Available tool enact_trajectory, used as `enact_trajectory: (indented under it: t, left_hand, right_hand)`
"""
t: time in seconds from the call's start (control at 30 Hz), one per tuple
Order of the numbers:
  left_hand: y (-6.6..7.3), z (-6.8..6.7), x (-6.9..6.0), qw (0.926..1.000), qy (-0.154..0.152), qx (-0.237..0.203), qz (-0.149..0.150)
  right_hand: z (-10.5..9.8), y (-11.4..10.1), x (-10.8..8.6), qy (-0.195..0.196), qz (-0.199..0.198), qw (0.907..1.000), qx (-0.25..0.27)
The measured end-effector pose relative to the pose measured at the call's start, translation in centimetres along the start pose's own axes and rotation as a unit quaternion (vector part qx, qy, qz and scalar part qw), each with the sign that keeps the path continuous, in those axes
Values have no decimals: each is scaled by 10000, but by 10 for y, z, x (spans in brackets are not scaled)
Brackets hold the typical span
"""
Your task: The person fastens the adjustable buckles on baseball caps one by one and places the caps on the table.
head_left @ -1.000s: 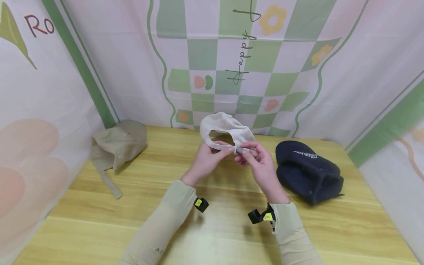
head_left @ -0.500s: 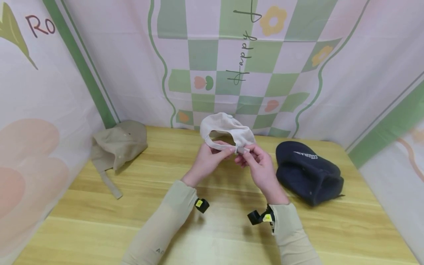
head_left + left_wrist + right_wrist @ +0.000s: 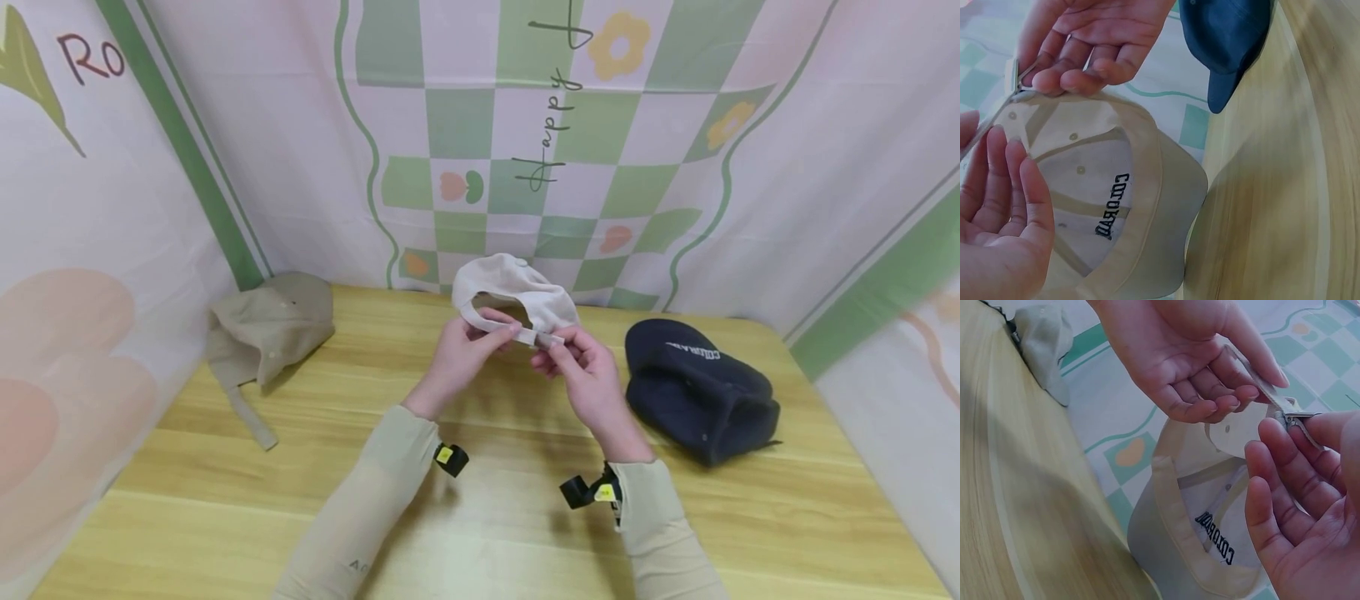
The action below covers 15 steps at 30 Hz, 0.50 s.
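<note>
A cream baseball cap [image 3: 498, 279] is held up between both hands at the back middle of the table, its rear opening toward me. My left hand [image 3: 459, 358] pinches the cap's back strap [image 3: 1254, 378] between thumb and fingers. My right hand [image 3: 588, 375] pinches the strap's end by the metal buckle [image 3: 1294, 417]. In the left wrist view, dark embroidered letters [image 3: 1113, 206] show through inside the crown, and the brim [image 3: 1179, 219] points down toward the table.
An olive-beige cap [image 3: 273, 325] with its strap hanging loose lies at the left. A navy cap [image 3: 697, 387] lies at the right. Behind the wooden table [image 3: 510, 533] hangs a patterned cloth [image 3: 457, 125].
My left hand has slid slightly left along the strap, away from the buckle, uncovering more of it. The right hand and the other caps stay where they were.
</note>
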<state>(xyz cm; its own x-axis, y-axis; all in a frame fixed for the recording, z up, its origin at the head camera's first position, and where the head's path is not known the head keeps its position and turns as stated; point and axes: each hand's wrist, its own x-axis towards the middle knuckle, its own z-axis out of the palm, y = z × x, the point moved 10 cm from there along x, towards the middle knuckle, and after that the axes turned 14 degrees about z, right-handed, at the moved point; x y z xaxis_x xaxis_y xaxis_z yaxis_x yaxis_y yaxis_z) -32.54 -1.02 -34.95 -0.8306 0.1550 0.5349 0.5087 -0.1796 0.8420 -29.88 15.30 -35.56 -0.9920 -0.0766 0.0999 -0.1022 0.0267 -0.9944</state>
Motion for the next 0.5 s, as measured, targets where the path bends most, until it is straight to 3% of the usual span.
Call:
enact_trajectory:
  t: [0.17, 0.4, 0.5]
  left_hand:
    - [0, -12, 4, 9995, 314, -2, -28]
    - [-2, -23, 6, 9970, 617, -316, -350]
    - [0, -27, 8, 9954, 783, -479, -291]
  right_hand:
    - [-1, 0, 0, 18, 41, 10000, 13]
    - [-1, 0, -1, 0, 52, 10000, 47]
    - [-1, 0, -2, -20, 41, 10000, 52]
